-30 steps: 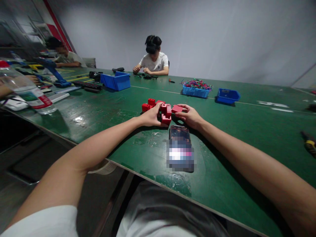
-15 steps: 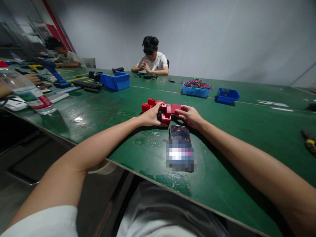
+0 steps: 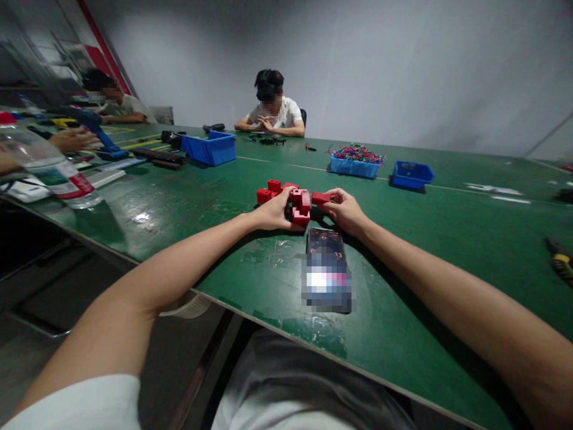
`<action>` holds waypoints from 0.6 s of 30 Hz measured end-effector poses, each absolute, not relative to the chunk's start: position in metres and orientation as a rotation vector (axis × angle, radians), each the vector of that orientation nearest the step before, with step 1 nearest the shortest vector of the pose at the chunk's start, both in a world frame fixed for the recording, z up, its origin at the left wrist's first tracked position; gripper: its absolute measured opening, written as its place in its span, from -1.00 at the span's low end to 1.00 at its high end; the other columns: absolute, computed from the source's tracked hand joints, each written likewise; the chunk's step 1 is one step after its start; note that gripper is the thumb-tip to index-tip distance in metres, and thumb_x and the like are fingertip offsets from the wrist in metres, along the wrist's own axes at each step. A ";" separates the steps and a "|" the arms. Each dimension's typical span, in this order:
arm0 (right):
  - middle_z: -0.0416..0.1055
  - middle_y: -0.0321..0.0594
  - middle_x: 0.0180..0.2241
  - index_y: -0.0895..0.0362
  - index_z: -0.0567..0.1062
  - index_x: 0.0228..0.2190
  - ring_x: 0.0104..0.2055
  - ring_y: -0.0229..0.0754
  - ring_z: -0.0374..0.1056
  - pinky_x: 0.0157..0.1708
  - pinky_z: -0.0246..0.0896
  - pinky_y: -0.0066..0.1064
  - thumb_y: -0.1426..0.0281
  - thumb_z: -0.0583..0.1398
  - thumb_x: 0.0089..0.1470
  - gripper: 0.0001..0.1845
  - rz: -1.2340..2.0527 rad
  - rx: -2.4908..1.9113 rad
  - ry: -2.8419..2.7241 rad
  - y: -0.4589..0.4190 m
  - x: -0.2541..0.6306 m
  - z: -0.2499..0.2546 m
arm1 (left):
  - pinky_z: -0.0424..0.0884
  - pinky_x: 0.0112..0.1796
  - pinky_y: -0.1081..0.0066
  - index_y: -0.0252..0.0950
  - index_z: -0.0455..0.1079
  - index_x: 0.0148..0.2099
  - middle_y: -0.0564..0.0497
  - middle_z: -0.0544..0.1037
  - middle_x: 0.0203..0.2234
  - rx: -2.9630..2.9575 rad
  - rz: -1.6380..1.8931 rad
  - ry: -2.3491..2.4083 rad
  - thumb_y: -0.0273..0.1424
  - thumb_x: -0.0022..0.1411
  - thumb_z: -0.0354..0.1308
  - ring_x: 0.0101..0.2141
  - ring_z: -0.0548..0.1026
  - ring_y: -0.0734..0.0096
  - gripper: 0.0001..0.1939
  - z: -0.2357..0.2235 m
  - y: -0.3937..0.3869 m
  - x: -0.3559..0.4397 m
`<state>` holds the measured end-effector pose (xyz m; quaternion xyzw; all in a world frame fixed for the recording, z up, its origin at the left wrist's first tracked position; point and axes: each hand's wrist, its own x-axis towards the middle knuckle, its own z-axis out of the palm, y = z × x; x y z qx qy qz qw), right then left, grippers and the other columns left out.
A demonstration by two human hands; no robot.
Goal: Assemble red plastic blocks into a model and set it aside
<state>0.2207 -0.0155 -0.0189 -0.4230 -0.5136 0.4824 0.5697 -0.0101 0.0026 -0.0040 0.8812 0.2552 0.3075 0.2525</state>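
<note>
My left hand [image 3: 278, 212] is closed around a stack of notched red blocks [image 3: 301, 207] standing on the green table. To its right, my right hand [image 3: 345, 210] pinches a single red block [image 3: 320, 197] between thumb and fingers, with a narrow gap to the stack. More red blocks [image 3: 267, 193] lie just beyond my left hand, partly covered by it. In front of both hands a phone [image 3: 328, 269] rests face up with its screen lit.
A blue bin [image 3: 209, 149] stands beyond at the left. Farther right are a blue bin heaped with colourful bits [image 3: 356, 156] and another blue bin [image 3: 412, 174]. A plastic bottle [image 3: 67, 179] stands at the left edge, pliers [image 3: 560, 260] at the right. One person [image 3: 289, 113] sits opposite.
The block in my right hand has turned and now shows a narrower side. My left hand and the stack have stayed put. The person opposite has shifted slightly.
</note>
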 end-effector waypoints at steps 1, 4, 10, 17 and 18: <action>0.49 -0.37 -0.45 0.08 0.38 -0.40 -0.43 -0.27 0.39 -0.45 0.26 -0.46 0.42 0.43 -0.41 -0.55 1.121 -1.003 -1.207 -0.015 0.221 -0.019 | 0.35 0.07 0.01 -0.34 0.07 0.22 -0.21 0.46 -0.06 2.407 0.834 0.697 -0.21 -0.16 0.46 0.01 0.47 0.02 -0.03 -0.004 0.003 -0.010; 0.48 -0.37 -0.44 0.08 0.36 -0.38 -0.42 -0.27 0.39 -0.43 0.24 -0.46 0.40 0.42 -0.41 -0.52 1.132 -1.011 -1.205 -0.015 0.221 -0.019 | 0.36 0.06 0.03 -0.34 0.07 0.22 -0.22 0.46 -0.06 2.407 0.833 0.691 -0.21 -0.15 0.46 0.01 0.48 0.02 -0.04 -0.006 0.004 -0.011; 0.47 -0.35 -0.42 0.06 0.34 -0.37 -0.41 -0.26 0.39 -0.43 0.25 -0.46 0.42 0.42 -0.39 -0.51 1.207 -0.993 -1.184 -0.017 0.221 -0.016 | 0.35 0.07 0.01 -0.35 0.08 0.23 -0.26 0.44 -0.01 2.383 0.844 0.683 -0.20 -0.18 0.48 0.02 0.47 0.00 0.00 -0.007 0.006 -0.011; 0.49 -0.32 -0.41 0.08 0.38 -0.46 -0.29 -0.26 0.44 -0.24 0.34 -0.44 0.35 0.49 -0.42 -0.53 1.283 -0.891 -1.096 -0.019 0.217 -0.014 | 0.32 0.09 -0.03 -0.36 0.08 0.23 -0.26 0.45 -0.03 2.349 0.856 0.686 -0.24 -0.18 0.48 0.04 0.46 -0.03 -0.01 -0.004 0.001 -0.010; 0.50 -0.31 -0.41 0.08 0.39 -0.46 -0.29 -0.25 0.44 -0.24 0.34 -0.43 0.33 0.50 -0.42 -0.53 1.279 -0.897 -1.102 -0.019 0.217 -0.013 | 0.32 0.09 -0.03 -0.36 0.09 0.23 -0.25 0.46 -0.05 2.347 0.861 0.684 -0.25 -0.18 0.48 0.03 0.46 -0.02 -0.01 -0.004 0.001 -0.010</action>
